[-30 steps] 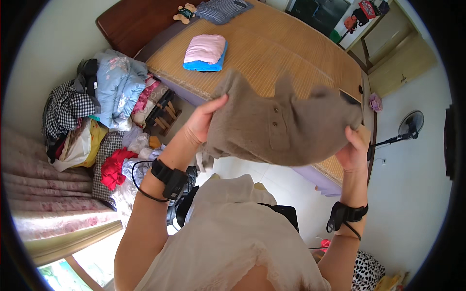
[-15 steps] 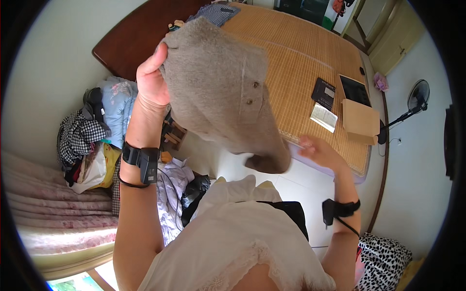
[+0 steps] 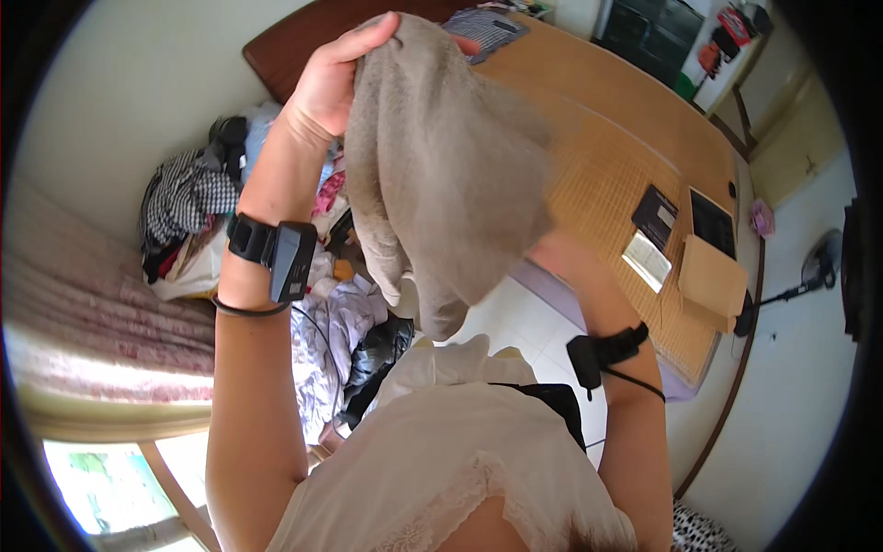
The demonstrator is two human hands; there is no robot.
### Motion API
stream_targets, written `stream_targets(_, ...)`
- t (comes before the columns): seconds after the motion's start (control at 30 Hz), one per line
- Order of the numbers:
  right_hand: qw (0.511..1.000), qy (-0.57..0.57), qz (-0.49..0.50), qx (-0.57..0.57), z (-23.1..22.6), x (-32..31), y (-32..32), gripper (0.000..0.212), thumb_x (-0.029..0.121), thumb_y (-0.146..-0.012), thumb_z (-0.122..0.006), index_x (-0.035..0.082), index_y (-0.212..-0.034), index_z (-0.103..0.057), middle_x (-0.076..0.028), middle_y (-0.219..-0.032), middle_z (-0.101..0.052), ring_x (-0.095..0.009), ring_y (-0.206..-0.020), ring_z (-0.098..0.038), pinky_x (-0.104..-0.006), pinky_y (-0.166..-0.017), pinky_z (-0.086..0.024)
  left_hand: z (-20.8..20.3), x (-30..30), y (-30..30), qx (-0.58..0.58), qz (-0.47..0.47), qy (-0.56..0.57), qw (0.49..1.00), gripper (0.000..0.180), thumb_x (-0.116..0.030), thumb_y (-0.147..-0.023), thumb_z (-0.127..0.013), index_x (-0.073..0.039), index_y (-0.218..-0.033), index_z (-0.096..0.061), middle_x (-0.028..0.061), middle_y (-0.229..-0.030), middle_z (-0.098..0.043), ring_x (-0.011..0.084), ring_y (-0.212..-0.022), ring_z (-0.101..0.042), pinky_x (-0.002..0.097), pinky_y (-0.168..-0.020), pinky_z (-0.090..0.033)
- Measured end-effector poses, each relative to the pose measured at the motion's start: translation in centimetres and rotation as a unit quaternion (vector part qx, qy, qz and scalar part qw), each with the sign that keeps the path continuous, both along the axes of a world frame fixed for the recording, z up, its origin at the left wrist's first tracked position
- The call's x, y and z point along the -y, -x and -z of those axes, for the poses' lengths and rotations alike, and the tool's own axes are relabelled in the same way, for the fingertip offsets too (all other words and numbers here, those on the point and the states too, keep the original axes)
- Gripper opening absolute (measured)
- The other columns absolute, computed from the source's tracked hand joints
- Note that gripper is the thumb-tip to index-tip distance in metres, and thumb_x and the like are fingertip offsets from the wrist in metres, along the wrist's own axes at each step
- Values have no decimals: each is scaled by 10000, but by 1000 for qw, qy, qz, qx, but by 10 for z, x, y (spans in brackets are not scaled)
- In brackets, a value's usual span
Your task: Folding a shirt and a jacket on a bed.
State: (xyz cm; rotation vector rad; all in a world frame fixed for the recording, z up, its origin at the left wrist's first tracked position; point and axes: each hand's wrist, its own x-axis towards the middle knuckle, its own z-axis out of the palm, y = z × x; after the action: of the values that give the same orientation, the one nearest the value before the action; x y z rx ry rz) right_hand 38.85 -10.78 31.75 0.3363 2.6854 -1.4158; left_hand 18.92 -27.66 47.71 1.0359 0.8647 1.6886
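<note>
A soft grey-brown knit garment (image 3: pixel 441 166) hangs in folds in front of me, its right side smeared by motion. At its upper end my left hand (image 3: pixel 340 78) grips it, thumb on the near side and fingertips showing past the cloth's far edge. Beside the garment's lower right side is my right hand (image 3: pixel 556 253). That hand is blurred and partly covered by the cloth, so its fingers cannot be made out. Each forearm wears a black strap with a small device and a cable.
A bed with a woven mat (image 3: pixel 598 129) stands ahead, holding a dark folder (image 3: pixel 655 212), an open booklet (image 3: pixel 647 260) and a cardboard box (image 3: pixel 713 281). Piled clothes (image 3: pixel 184 198) and a lilac jacket (image 3: pixel 336 327) lie at left. A black fan (image 3: pixel 819 262) stands at right.
My left hand has risen and shifted right with the garment, which has turned so its two buttons no longer show. My right hand has moved left and up, against or behind the cloth.
</note>
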Motion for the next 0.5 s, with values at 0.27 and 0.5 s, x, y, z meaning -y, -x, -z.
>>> stream_targets(0.27,760,642,103,-17,1,-39,1,484,337,-823,-505,15,-1178,-439,-87,-1153,-505,-204,-1055,-489,-350,-903,-391,40,41,39,-17,-221,147,964,358,-339,-869,-485,-46,-1066,-550,80,-1019,-591,163,-925,-575,300,-815,-468)
stream_targets(0.5,993,21,92,-65,-38,-72,-8,289,196,-743,-656,13,-955,-583,14,-832,-547,-72,-771,-489,-208,-696,-411,45,30,41,-208,-286,206,912,389,-328,-847,-545,-7,-1066,-560,50,-995,-599,111,-889,-558,248,-781,-444)
